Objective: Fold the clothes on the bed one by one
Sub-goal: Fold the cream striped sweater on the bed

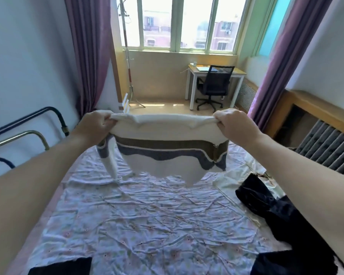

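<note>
Two hands hold one sweater (pixel 167 153) up over the far part of the bed (pixel 139 219): the left hand (pixel 94 126) has its fingers curled round the garment's left end, and the right hand (pixel 234 126) grips the right end the same way, so the top edge runs taut, left to right, between them. The sweater's long axis therefore lies across the bed, level with both hands, and its white, brown and grey body hangs straight down from the fingers, the lowest points close above the sheet; whether they touch it cannot be told. A sleeve dangles below the left hand. Neither hand is nearer the cloth, since each already has an end, so my judgement is that the coming move is a lowering: the hanging edge must meet the sheet first and the top edge be laid toward the near side, to spread the garment flat for folding. A dark garment (pixel 266 199) lies near on the right, on the bed and still unfolded, with a pale cloth (pixel 228 180) just beyond it.
</note>
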